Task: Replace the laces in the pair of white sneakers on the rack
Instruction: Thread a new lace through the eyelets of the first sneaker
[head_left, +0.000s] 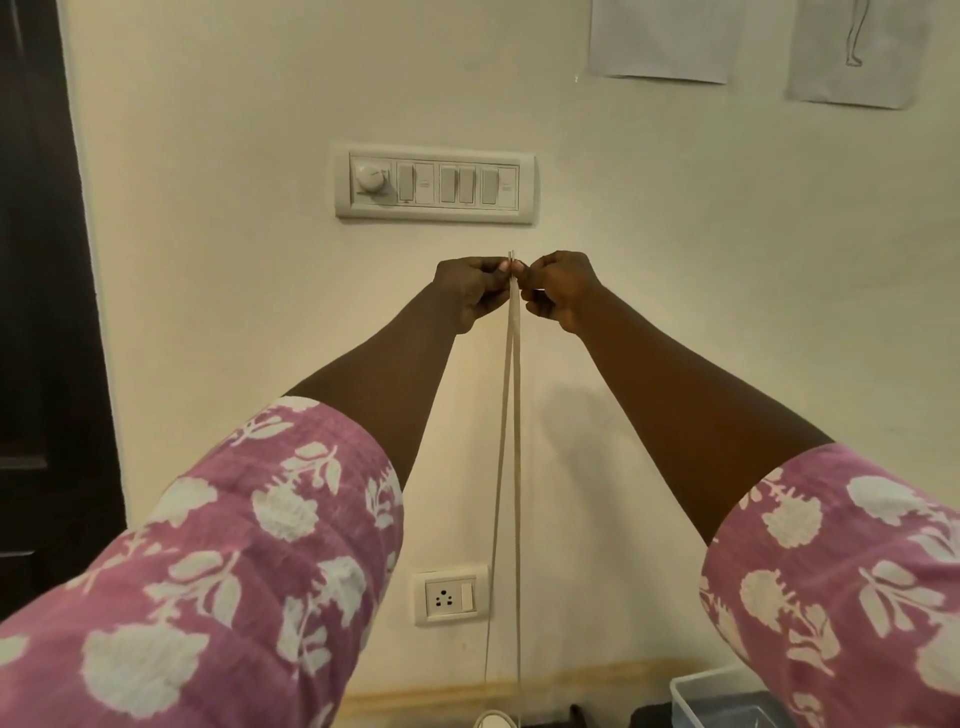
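A white shoelace (511, 415) hangs in two long strands down the middle of the view. Both strands meet at the top, where the two tips stick up side by side. My left hand (470, 291) pinches the strands from the left, and my right hand (558, 288) pinches them from the right, both raised in front of the wall. The strands run down to a white sneaker (493, 719), of which only a small rounded part shows at the bottom edge. The rest of the sneaker and the rack are hidden below the frame.
A cream wall stands close ahead with a switch panel (435, 183) above my hands and a socket (451, 595) below. A dark door (41, 312) is at the left. A clear plastic box (727, 699) sits at the bottom right. Paper sheets (665, 39) hang up high.
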